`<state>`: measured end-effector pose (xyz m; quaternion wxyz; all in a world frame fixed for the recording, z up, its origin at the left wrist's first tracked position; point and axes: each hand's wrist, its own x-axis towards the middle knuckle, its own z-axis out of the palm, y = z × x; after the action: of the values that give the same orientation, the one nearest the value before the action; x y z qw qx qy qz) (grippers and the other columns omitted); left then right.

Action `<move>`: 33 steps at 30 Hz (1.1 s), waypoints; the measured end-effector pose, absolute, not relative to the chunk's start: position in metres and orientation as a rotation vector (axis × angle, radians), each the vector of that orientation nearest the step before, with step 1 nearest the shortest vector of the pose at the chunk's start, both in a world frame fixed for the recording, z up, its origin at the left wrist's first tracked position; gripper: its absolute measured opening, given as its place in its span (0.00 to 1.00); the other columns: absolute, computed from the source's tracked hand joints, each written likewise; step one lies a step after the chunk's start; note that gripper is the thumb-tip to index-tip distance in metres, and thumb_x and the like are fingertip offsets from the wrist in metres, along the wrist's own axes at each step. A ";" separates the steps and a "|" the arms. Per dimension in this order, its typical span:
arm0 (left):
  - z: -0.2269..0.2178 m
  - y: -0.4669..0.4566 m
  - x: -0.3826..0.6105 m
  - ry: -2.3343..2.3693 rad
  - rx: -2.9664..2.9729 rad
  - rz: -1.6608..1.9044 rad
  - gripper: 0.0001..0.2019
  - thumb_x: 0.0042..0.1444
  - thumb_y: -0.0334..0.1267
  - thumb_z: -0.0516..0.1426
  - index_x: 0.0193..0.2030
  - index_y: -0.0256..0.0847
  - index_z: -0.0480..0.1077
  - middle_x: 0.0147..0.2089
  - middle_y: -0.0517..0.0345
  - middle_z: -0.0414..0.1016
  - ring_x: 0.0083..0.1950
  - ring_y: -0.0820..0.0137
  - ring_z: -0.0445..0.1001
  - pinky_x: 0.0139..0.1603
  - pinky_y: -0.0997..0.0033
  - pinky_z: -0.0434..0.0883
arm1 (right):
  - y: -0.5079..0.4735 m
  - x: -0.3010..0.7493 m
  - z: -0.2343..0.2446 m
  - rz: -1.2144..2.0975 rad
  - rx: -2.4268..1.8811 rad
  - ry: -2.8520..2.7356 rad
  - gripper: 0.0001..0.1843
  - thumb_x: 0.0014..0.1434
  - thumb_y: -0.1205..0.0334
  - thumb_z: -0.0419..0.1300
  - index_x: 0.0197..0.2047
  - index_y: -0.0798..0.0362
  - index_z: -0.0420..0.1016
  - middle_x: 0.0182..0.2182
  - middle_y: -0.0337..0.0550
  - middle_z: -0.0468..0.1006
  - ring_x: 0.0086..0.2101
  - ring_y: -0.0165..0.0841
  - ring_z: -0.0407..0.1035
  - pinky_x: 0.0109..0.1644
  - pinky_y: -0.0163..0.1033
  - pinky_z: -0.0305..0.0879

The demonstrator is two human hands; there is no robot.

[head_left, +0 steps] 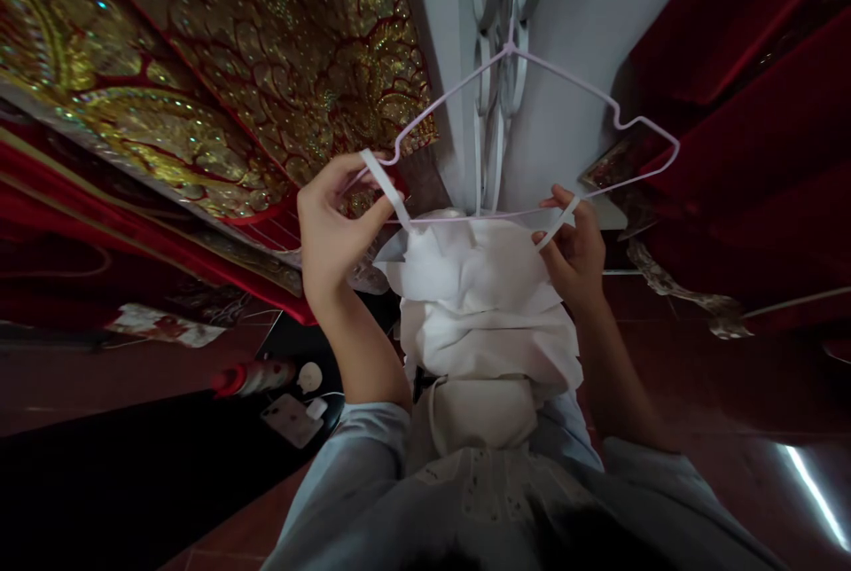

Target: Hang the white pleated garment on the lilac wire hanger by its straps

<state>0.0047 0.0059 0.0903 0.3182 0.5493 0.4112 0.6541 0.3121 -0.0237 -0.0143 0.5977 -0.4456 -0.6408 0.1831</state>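
Note:
A pale pink clothes hanger (562,73) hangs by its hook from a white metal frame in front of me. Below its bottom bar is a white garment with ruffled layers (488,287) and two thin straps. My left hand (336,230) pinches the left strap (386,190) at the hanger's left corner, the strap stretched between thumb and fingers. On the other side my right hand (575,247) has the right strap (558,223) between its fingers, just under the bottom bar near the hanger's right end. Part of the hanger's left end is behind my left fingers.
Gold-sequined red garments (219,66) hang close on the left, and dark red cloth (751,136) on the right. The white metal frame (488,101) stands against a pale wall. Lower left, a black table (219,456) bears a phone (292,420) and a red-capped bottle (256,378).

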 end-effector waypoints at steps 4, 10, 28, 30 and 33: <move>0.093 0.019 0.013 1.102 1.595 1.741 0.08 0.60 0.33 0.75 0.33 0.44 0.82 0.34 0.57 0.78 0.37 0.66 0.76 0.42 0.69 0.78 | -0.025 0.313 -0.016 0.401 -0.992 -1.483 0.29 0.70 0.45 0.66 0.72 0.35 0.72 0.57 0.45 0.82 0.26 0.24 0.61 0.26 0.35 0.60; 0.032 0.025 0.031 0.982 0.957 2.008 0.18 0.63 0.57 0.70 0.50 0.47 0.80 0.45 0.54 0.83 0.44 0.65 0.83 0.45 0.69 0.80 | -0.027 0.308 -0.008 0.405 -1.003 -1.531 0.30 0.71 0.47 0.66 0.72 0.37 0.72 0.59 0.47 0.82 0.26 0.25 0.63 0.27 0.37 0.66; 0.024 0.010 0.050 0.970 0.948 2.028 0.19 0.70 0.59 0.63 0.43 0.46 0.67 0.31 0.62 0.76 0.34 0.67 0.82 0.46 0.66 0.82 | 0.014 0.385 0.099 0.199 -1.191 -1.675 0.12 0.61 0.46 0.77 0.43 0.39 0.84 0.37 0.41 0.84 0.37 0.38 0.77 0.41 0.50 0.79; 0.024 0.007 0.052 0.955 0.943 2.014 0.18 0.70 0.57 0.64 0.43 0.46 0.68 0.31 0.61 0.77 0.34 0.66 0.83 0.46 0.66 0.82 | 0.006 0.371 0.104 -0.016 -1.176 -1.735 0.11 0.67 0.51 0.72 0.52 0.39 0.84 0.47 0.47 0.84 0.49 0.44 0.78 0.54 0.55 0.80; 0.024 0.005 0.055 0.919 0.939 2.002 0.17 0.70 0.56 0.65 0.42 0.46 0.69 0.31 0.60 0.79 0.34 0.66 0.83 0.46 0.66 0.82 | -0.009 0.347 0.084 -0.353 -0.954 -1.522 0.14 0.71 0.55 0.66 0.58 0.43 0.82 0.49 0.51 0.81 0.54 0.50 0.76 0.58 0.60 0.79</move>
<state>0.0545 0.0055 0.0241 0.3647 0.3652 0.3573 0.7784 0.3467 -0.0092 0.0842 0.6093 -0.4132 -0.6592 -0.1529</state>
